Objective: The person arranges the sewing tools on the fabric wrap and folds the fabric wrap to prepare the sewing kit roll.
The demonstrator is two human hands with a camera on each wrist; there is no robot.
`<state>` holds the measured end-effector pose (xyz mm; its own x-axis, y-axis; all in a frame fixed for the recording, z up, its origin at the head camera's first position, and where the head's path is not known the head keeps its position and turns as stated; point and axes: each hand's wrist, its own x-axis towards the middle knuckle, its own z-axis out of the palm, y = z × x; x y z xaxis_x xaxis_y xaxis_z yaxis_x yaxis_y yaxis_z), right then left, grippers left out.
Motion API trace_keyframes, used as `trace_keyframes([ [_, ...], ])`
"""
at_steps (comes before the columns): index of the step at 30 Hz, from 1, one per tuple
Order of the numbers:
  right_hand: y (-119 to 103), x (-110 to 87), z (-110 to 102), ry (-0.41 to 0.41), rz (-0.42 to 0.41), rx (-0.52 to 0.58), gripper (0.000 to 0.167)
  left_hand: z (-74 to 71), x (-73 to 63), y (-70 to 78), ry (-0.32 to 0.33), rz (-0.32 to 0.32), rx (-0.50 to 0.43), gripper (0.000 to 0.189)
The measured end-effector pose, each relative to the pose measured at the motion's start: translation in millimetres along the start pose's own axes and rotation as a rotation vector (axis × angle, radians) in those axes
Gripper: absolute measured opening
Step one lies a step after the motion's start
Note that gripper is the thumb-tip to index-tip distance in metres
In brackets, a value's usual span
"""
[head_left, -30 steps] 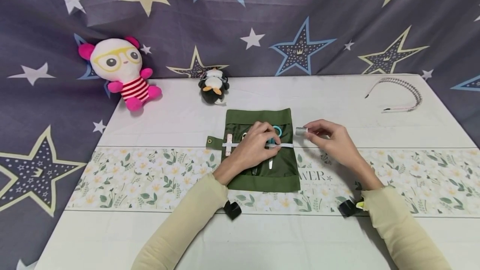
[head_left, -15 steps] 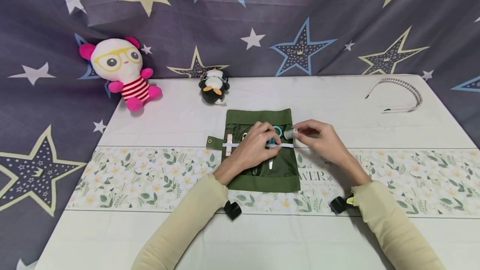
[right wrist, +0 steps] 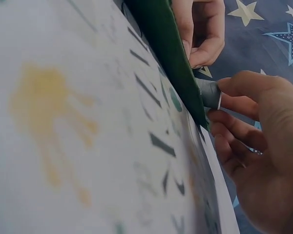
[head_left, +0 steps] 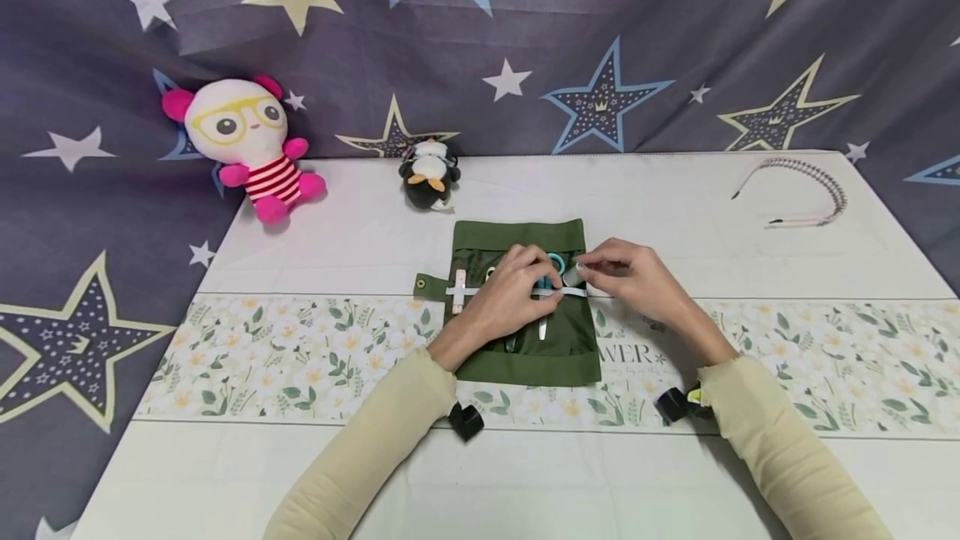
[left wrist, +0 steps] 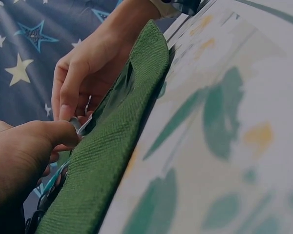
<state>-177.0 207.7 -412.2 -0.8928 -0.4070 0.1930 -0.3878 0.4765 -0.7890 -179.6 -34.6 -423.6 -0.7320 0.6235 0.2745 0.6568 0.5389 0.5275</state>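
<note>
A green fabric roll-up pouch (head_left: 525, 369) lies unfolded on the table, with a white elastic band (head_left: 576, 293) across its middle. My left hand (head_left: 513, 286) lies over the pouch and pinches the band near its right part. Between thumb and fingers, my right hand (head_left: 630, 269) holds a spool of grey thread (right wrist: 210, 92) at the band, by the pouch's right edge. Blue-handled scissors (head_left: 557, 262) sit under the band, partly hidden by the left hand. A pale pink strip (head_left: 459, 292) is tucked under the band at left.
A pink-and-white plush panda (head_left: 273, 182) sits at the back left. Near the table's back edge is a small plush penguin (head_left: 429, 173). A headband (head_left: 825, 182) lies at the back right. A snap tab (head_left: 429, 287) sticks out left of the pouch.
My right hand has moved left with the thread spool, from beside the pouch to over its right part at the band. The left hand has stayed in place.
</note>
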Motion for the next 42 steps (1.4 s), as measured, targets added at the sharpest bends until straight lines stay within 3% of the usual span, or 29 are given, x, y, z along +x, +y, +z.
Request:
trace_keyframes([
  [15,0.4,6.7,-0.5,-0.082,-0.062,0.025,0.022,-0.9,-0.8,-0.1,0.009,0.015,-0.002,0.006],
  [31,4.4,11.7,2.3,-0.111,-0.003,0.038,0.02,-1.4,-1.3,0.7,-0.002,0.006,-0.012,0.008],
  [42,5.4,11.3,3.7,-0.075,0.034,0.051,0.016,-0.7,-0.8,0.7,0.004,0.011,-0.004,0.007],
])
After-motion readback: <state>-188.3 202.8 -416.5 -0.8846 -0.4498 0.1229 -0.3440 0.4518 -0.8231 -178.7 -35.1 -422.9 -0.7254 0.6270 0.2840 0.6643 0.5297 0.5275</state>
